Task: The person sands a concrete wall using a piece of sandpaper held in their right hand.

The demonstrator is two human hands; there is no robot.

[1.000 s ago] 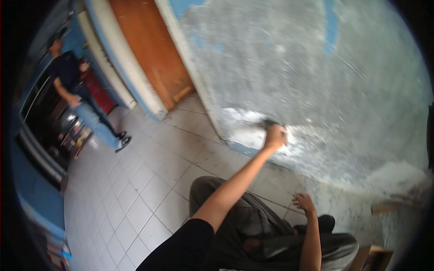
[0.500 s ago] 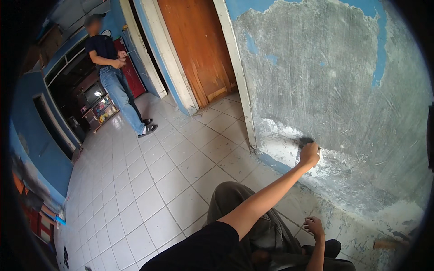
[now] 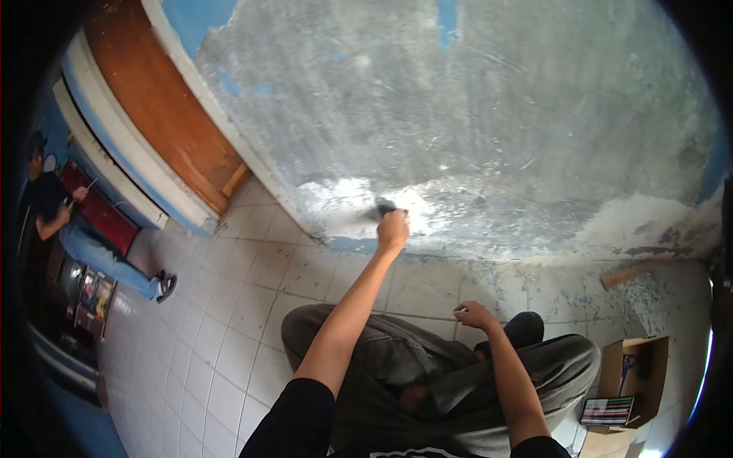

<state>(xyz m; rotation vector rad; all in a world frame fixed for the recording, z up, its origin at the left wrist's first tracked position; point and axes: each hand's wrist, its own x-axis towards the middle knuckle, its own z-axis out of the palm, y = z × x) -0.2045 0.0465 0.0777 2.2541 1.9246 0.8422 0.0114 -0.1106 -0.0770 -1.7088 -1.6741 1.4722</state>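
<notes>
My left hand (image 3: 393, 231) reaches out to the low part of the wall (image 3: 489, 137), its fingers closed around a small dark flat tool (image 3: 384, 208). That tool is against the wall beside a bright white patch (image 3: 336, 200), and its exact kind is blurred and partly covered by the fingers. The wall is grey and scuffed, with bits of blue paint left on it. Above my folded legs, close to the dark shoe (image 3: 525, 330), hangs my right hand (image 3: 475, 314). Its fingers are curled together, with a tiny pale spot at their tips that I cannot make out.
Paint flakes litter the tiled floor (image 3: 427, 286) along the wall. A brown block-like piece (image 3: 624, 276) lies there. At the right stands an open cardboard box (image 3: 649, 382) with small items. Another person (image 3: 84, 229) stands at the far left near a wooden door (image 3: 156, 99).
My view has turned to the right, so the door and the other person shift left and the cardboard box appears. The left hand stays at the low white patch with the tool.
</notes>
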